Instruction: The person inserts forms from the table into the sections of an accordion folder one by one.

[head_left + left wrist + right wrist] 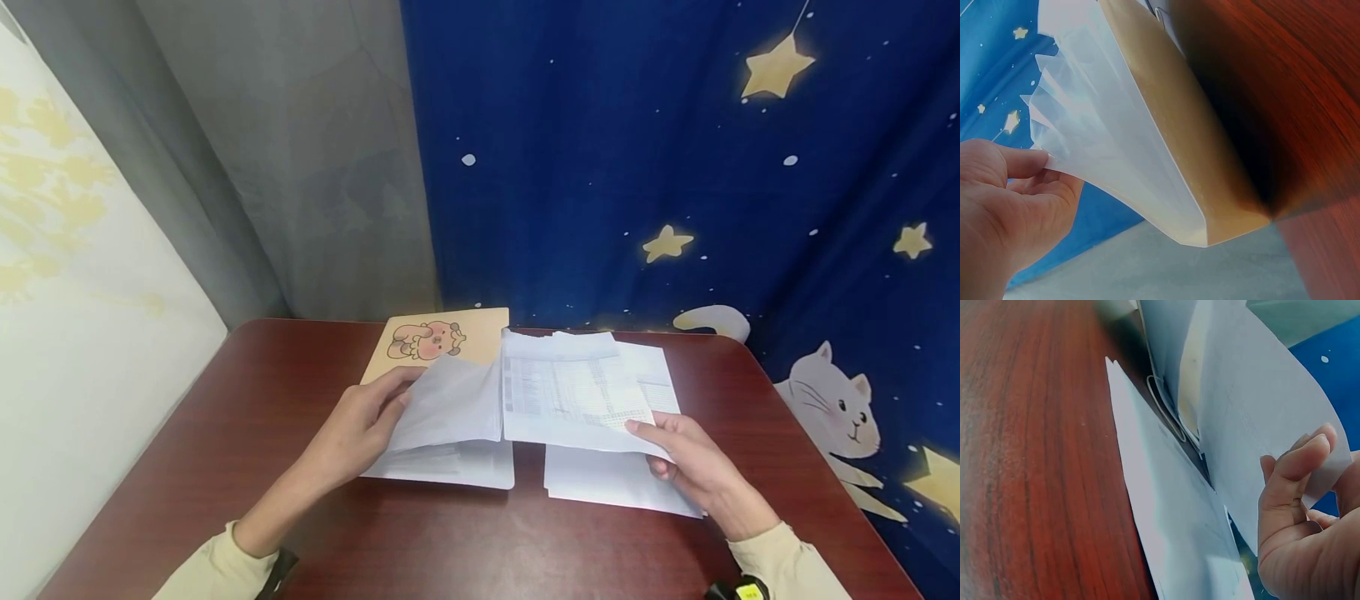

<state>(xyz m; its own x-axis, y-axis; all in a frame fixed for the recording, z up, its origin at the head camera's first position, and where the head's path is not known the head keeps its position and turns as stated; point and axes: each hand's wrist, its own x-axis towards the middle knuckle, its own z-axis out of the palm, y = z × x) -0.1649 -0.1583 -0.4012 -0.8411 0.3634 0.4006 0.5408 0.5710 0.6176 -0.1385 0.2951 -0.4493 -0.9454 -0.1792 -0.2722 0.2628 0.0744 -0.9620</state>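
The sheaf of thin white printed paper sheets [570,392] sits mid-bench, lifted off the surface and fanned open like a book; it looks light, limp and slick, apt to buckle or slide apart, so my judgement is that it is best pinched at the outer edges, as now; its long axis runs left to right across the person, with the fold line pointing away toward the curtain. The left hand [360,429] has its grip pinched on the loose left leaves [1091,125]; the right hand [686,462] pinches the printed right page by its near corner. Under it lie a tan cartoon-printed folder [442,337] and flat white sheets [607,487], one wire-clipped, on the reddish-brown wooden bench [247,417]; behind hangs a blue star-and-cat curtain [675,167].
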